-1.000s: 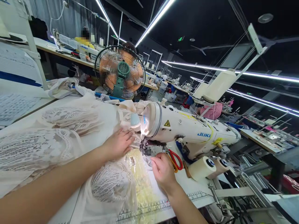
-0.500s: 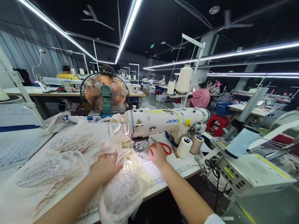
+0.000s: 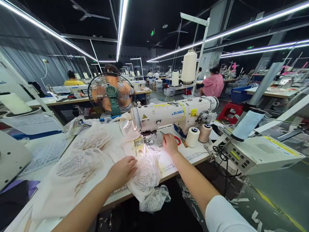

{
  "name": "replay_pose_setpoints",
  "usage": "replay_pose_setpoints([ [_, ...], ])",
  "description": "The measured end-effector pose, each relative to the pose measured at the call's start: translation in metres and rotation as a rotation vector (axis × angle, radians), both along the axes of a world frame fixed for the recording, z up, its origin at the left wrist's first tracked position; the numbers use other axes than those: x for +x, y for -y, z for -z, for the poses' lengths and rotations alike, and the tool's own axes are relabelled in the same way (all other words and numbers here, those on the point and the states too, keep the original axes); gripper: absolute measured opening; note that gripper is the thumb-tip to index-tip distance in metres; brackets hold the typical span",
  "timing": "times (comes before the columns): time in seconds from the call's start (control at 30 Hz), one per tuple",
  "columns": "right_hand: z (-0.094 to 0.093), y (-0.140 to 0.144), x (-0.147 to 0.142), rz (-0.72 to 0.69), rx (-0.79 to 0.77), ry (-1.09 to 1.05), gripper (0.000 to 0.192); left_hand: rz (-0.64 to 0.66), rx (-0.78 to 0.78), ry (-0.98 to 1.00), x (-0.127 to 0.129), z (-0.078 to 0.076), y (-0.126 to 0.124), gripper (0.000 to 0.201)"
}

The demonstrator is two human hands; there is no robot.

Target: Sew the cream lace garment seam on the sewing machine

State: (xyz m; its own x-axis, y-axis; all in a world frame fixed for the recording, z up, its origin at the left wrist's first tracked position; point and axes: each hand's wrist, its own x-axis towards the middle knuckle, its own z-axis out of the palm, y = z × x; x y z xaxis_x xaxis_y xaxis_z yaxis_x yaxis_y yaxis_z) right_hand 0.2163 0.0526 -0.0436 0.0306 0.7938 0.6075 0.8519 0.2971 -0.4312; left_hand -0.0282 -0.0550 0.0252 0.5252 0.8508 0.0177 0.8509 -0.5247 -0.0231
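My left hand [image 3: 124, 169] lies at the left edge of a white lace piece [image 3: 145, 170], its fingers slightly apart and touching the fabric. That piece runs from under the sewing machine's [image 3: 166, 116] needle area down over the table's front edge, where its lower part hangs bunched. My right hand [image 3: 170, 144] is closed beside the needle area, fingers curled together. What it holds, if anything, is hidden. Just behind it lie scissors with red handles [image 3: 178, 140], partly covered by the hand. More white lace pieces [image 3: 74, 164] are spread to the left.
Two thread cones [image 3: 192, 137] stand right of the machine, near a control box [image 3: 256, 158]. Behind the table a fan [image 3: 111, 93] faces away. Printed sheets [image 3: 48, 151] lie at left. A thread stand [image 3: 189, 67] rises behind; people sit at other machines.
The lace piece in front of the needle area now lies flatter and hangs farther over the edge. My left hand sits lower against the machine; my right hand stays by the scissors. The view has shifted.
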Motion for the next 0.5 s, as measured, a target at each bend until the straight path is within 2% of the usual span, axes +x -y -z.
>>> replay_pose_setpoints([
  [0.13, -0.008, 0.001, 0.01, 0.065, -0.076, -0.04, 0.034, -0.028, 0.006, -0.041, -0.025, 0.015, -0.004, 0.046],
  [0.27, -0.018, 0.001, 0.034, 0.153, -0.219, -0.039, 0.036, -0.105, 0.016, -0.228, -0.03, 0.017, 0.01, 0.046],
  [0.37, -0.027, 0.003, 0.05, 0.166, -0.377, 0.017, 0.027, -0.051, -0.035, -0.272, -0.032, 0.015, 0.011, 0.045],
  [0.5, -0.038, 0.002, 0.053, 0.142, -0.55, 0.145, 0.017, 0.076, -0.097, -0.162, -0.043, 0.016, -0.006, 0.046],
])
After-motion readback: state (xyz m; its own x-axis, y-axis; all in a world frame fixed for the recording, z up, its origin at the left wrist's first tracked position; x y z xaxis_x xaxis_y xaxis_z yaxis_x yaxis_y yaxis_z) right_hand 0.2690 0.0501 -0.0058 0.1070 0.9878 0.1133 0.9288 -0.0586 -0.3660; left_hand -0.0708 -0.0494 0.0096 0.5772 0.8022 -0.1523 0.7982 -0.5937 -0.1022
